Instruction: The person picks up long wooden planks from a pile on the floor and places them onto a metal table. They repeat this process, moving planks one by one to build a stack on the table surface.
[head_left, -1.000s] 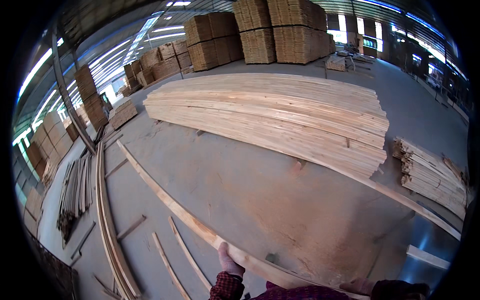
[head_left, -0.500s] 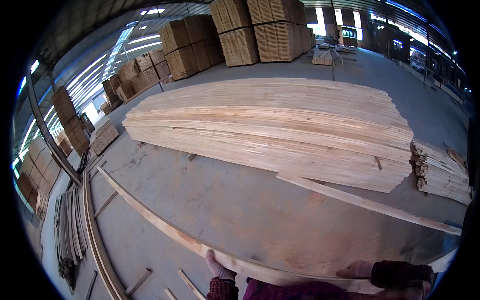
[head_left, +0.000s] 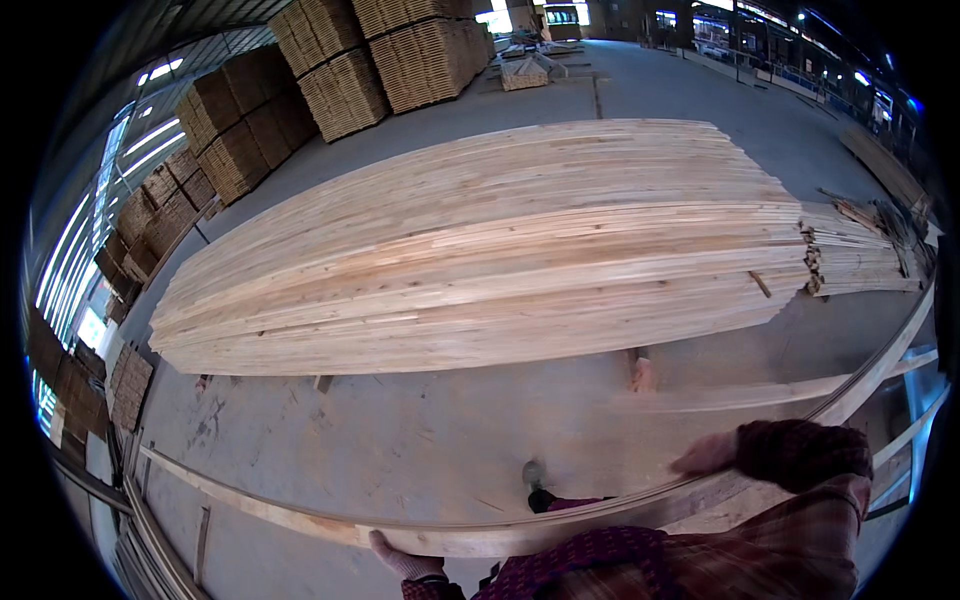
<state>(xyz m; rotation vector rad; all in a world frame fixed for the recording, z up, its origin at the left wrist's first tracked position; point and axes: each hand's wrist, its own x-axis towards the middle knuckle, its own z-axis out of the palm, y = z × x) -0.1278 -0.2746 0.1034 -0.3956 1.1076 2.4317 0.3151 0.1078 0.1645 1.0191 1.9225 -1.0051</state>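
Note:
A long, pale wooden board (head_left: 450, 540) stretches across in front of my body, from the lower left to the right edge. My left hand (head_left: 402, 560), in a pale knitted glove, is closed around its near side, thumb up over the face. Over the board's far edge lies my right hand (head_left: 705, 456), fingers bent and blurred by motion, the sleeve crossing the board. Just beyond the board my shoe (head_left: 534, 473) shows on the floor. Another pale board (head_left: 740, 396) lies blurred between me and a wide, low stack of long boards (head_left: 480, 290).
Bundled wood stands in tall stacks (head_left: 420, 60) at the back left. A shorter pile of sticks (head_left: 860, 255) adjoins the big stack's right end. Strips of wood (head_left: 160, 545) lie at lower left, more boards (head_left: 910, 430) at right. Concrete floor (head_left: 440, 425) runs between.
My view has swung to the right and the big stack appears further left. The held board's right end has come into sight, rising at the right. Both hands stay at the board.

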